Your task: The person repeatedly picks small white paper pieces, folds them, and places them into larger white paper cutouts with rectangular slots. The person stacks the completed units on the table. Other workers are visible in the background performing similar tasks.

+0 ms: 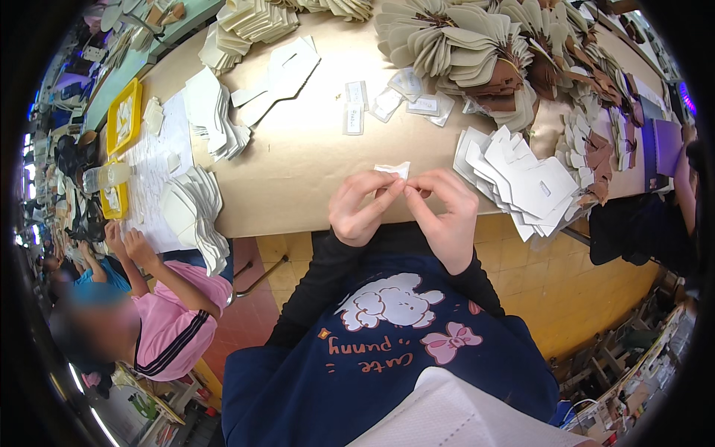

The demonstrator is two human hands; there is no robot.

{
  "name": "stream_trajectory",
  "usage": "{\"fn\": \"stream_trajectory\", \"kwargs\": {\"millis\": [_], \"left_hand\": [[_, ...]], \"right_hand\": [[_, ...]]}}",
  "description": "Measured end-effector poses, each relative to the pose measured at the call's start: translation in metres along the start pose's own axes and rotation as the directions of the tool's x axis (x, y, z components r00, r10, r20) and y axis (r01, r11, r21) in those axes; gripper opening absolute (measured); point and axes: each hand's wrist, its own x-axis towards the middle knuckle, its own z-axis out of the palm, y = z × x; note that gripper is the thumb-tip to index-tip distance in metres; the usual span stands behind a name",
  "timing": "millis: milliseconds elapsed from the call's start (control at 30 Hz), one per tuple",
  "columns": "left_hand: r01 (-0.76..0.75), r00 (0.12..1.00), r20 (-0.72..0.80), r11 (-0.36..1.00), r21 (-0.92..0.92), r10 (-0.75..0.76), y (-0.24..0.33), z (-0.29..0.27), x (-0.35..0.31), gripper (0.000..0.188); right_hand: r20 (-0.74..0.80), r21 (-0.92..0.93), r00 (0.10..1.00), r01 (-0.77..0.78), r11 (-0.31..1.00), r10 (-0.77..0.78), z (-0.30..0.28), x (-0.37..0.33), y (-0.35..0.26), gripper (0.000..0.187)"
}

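Over the near edge of the table, my left hand (365, 205) and my right hand (447, 212) meet, fingertips almost touching. Both are closed in a pinch on a small white piece (396, 170), thin like paper or fabric, whose lower part is hidden by the fingers. Beyond it lie small clear packets with white labels (354, 119), and more such packets (424, 105) overlap to their right. Close to my right hand is a fanned stack of white cut panels (521, 179), the top one with a small slot.
Bundles of beige and brown cut pieces (477, 52) crowd the far right. White stacks (212, 112) and a slotted white panel (287, 71) lie left. Yellow trays (123, 119) and a clear bottle (108, 177) stand further left, by a person in pink (179, 305).
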Motion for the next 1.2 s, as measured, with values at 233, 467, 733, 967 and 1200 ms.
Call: {"fn": "stream_trajectory", "kwargs": {"millis": [233,467,733,967,1200], "left_hand": [[0.007,1.000,0.007,1.000,0.017,-0.007,0.002,0.000,-0.001,0.046],[-0.029,0.999,0.011,0.999,-0.029,0.030,0.001,0.002,0.002,0.044],[0.602,0.739,0.243,0.456,-0.655,-0.628,0.029,0.000,0.004,0.019],[0.687,0.701,0.293,0.504,-0.524,-0.651,0.025,-0.008,0.012,0.013],[0.764,0.606,0.371,0.386,-0.517,-0.703,0.027,-0.011,0.011,0.010]], "right_hand": [[-0.011,-0.030,0.999,0.052,0.998,-0.053,-0.001,0.001,0.001,0.006],[-0.037,-0.013,0.999,0.009,1.000,-0.009,-0.001,-0.001,0.003,0.007],[-0.022,0.068,0.999,-0.031,0.997,0.032,-0.005,-0.001,0.005,0.008],[0.011,0.035,1.000,0.016,0.999,-0.016,-0.005,0.001,0.003,0.006],[0.024,0.039,0.999,-0.022,0.999,0.021,-0.005,-0.001,0.004,0.002]]}}
